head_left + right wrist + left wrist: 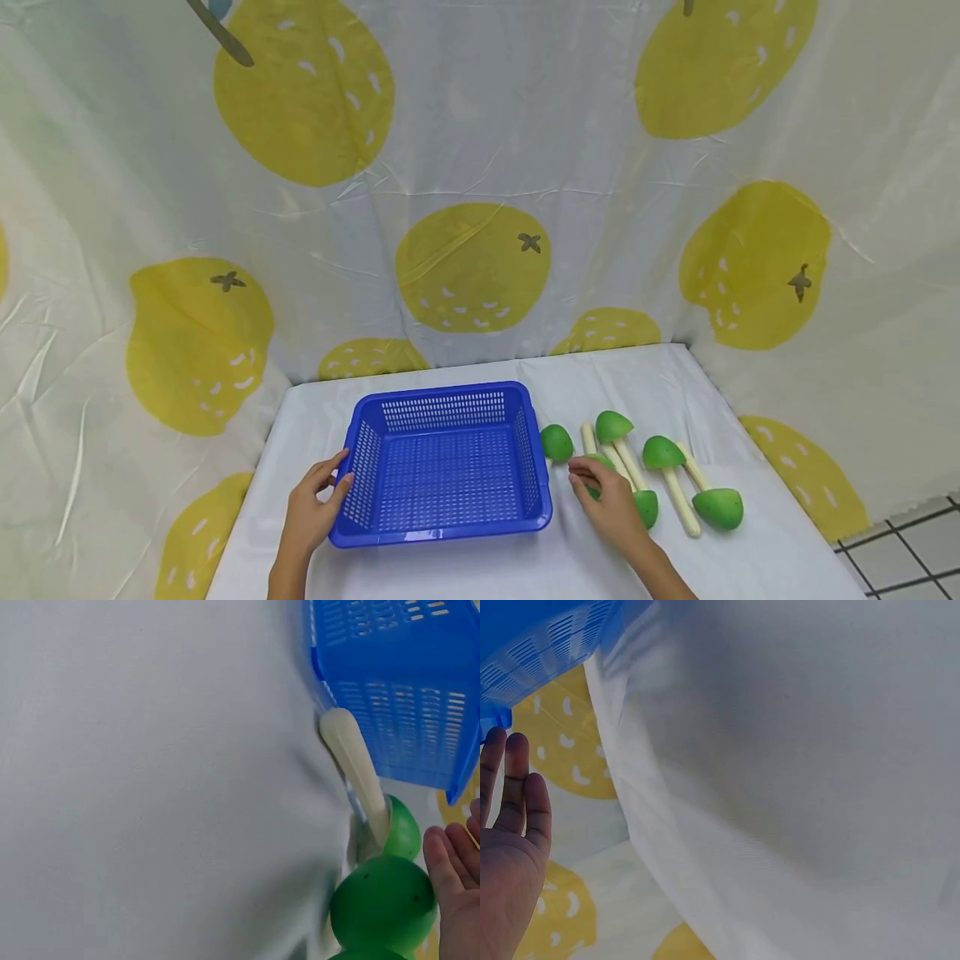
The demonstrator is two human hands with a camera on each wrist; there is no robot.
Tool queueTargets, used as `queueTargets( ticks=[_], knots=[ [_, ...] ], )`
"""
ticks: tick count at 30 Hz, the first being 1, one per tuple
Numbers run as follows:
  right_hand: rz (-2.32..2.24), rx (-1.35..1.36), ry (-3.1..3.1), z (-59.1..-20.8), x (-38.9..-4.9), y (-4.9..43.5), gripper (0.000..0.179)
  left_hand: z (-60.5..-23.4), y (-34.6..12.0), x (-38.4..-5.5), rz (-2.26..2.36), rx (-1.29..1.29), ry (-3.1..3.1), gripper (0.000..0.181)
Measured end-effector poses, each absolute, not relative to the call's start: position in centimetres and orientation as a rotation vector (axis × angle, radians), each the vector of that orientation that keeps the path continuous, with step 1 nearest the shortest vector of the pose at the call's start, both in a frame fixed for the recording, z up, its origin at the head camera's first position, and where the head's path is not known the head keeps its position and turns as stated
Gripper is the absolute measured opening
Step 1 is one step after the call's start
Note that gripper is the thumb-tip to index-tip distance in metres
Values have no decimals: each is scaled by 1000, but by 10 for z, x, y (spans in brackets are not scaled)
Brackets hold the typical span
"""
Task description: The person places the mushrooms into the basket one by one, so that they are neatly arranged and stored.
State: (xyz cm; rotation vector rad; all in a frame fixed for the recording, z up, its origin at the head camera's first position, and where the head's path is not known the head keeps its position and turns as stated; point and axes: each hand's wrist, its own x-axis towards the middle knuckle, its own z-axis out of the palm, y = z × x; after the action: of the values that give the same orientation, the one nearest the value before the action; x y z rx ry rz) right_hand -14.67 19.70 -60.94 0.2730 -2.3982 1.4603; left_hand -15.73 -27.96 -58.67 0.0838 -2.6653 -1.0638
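A blue plastic basket [450,479] with slotted walls stands on the white cloth, nothing inside it. My left hand [311,504] is at its left side, fingertips right at the rim [496,720] and fingers loosely extended. To the right of the basket lie several toy mushrooms with green caps and cream stems. My right hand [611,504] is over the nearer ones, fingers relaxed, and partly hides them. One green-capped mushroom [557,443] lies against the basket's right side; its stem [356,761] shows in the right wrist view, with another cap [382,904] close by my fingers.
Farther right lie more mushrooms, one with its cap [663,452] at the back and one with its cap [718,508] at the front. A lemon-print curtain [472,267] hangs behind and beside the white-covered table [435,575]. Floor tiles [907,550] show at the lower right.
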Motion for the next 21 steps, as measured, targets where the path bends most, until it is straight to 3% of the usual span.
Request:
queueTargets(
  ticks=[21],
  knots=[
    [1531,-6,-2492,-642,-146,168,23,-589,-280,-157,-1117,120,-2661,43]
  ],
)
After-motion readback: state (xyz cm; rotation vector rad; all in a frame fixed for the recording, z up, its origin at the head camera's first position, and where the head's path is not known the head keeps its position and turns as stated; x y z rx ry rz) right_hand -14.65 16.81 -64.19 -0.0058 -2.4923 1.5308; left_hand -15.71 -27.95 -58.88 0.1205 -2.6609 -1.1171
